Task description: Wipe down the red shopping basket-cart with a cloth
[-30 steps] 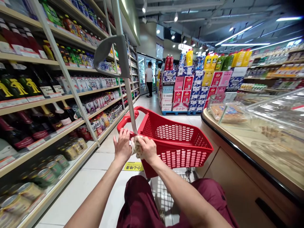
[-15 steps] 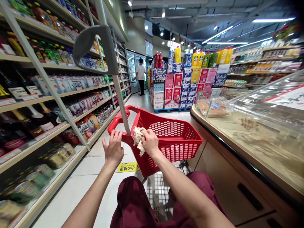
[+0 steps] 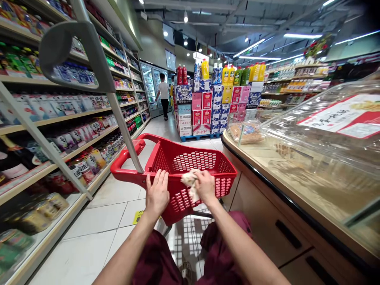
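A red plastic shopping cart basket (image 3: 160,158) with slotted walls stands in front of me. My right hand (image 3: 205,185) is closed on a crumpled whitish cloth (image 3: 191,179), pressing it against the near rim and side of the basket. My left hand (image 3: 158,192) lies on the near side, left of the cloth, its fingers stretched over the rim. From the cart's left part rises a metal pole (image 3: 126,134) with a grey loop handle (image 3: 102,59) at its top. A red push bar (image 3: 127,160) sticks out at the cart's left end.
Shelves of bottles and cans (image 3: 86,138) line the left. On the right a wooden counter (image 3: 267,209) carries clear covers and packed food (image 3: 247,132). Stacked drink cartons (image 3: 202,107) stand ahead; a person (image 3: 163,95) walks farther off. A yellow floor sticker (image 3: 138,217) shows beside my left arm.
My right hand and the cloth have slid right along the basket's rim, away from the pole. My left hand has shifted from the push bar end onto the basket's near side.
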